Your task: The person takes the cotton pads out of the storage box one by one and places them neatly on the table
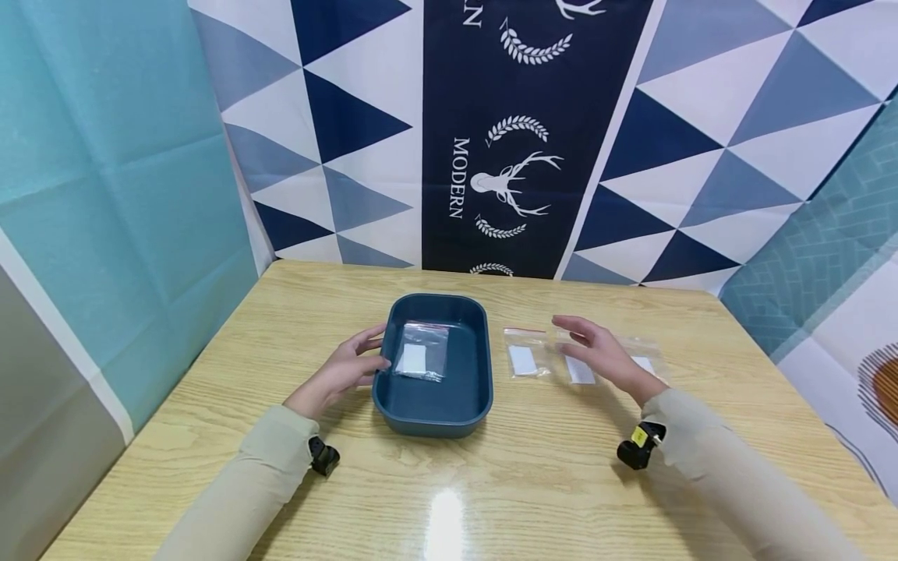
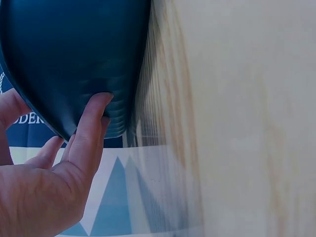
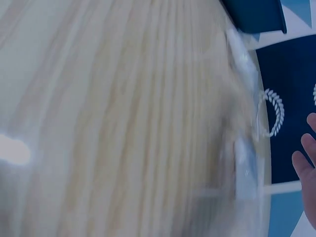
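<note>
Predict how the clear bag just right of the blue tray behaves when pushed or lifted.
Probably floppy: the clear bag looks like thin transparent film. Likely light, since the only content I can make out is a white insert. Lying flat on the table, it seems apt to slide rather than roll or tip.

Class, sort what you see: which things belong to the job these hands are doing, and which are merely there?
Seem to belong to the job:
Blue tub, held by the left hand
Clear bag inside it
Clear bags outside it, near the right hand

Merely there:
Wooden table
Patterned cloth behind
Black wrist devices
</note>
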A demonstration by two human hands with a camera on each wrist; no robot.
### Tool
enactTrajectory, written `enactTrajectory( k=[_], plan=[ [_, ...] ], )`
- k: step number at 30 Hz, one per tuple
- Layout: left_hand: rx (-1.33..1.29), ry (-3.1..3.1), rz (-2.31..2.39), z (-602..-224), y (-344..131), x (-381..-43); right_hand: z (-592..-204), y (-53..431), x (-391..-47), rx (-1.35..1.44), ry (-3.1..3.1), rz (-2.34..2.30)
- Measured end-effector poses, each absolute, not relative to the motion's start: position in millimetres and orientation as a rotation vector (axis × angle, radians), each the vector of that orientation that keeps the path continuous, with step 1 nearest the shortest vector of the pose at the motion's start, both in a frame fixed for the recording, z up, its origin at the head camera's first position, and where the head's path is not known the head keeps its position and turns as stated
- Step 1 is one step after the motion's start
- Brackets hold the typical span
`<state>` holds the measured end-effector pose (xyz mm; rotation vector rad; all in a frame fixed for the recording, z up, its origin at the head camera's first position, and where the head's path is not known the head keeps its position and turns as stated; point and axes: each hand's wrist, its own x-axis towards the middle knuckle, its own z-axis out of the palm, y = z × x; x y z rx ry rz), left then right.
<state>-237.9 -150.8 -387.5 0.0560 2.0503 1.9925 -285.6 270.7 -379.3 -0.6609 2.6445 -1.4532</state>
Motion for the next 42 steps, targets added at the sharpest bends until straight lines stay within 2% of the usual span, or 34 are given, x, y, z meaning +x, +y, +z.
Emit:
enactTrajectory(
  k=[31,42],
  plan=[
    [0.062,2.057,1.978,-386.8,-151.1,-238.3,-350.1,160.9,-303.3,-0.737,2.515,-1.561],
    [0.063,2.054,1.979,-386.1,-151.1,-238.1,-338.8,132.4,-309.8,-0.684,2.523,-1.530]
  ],
)
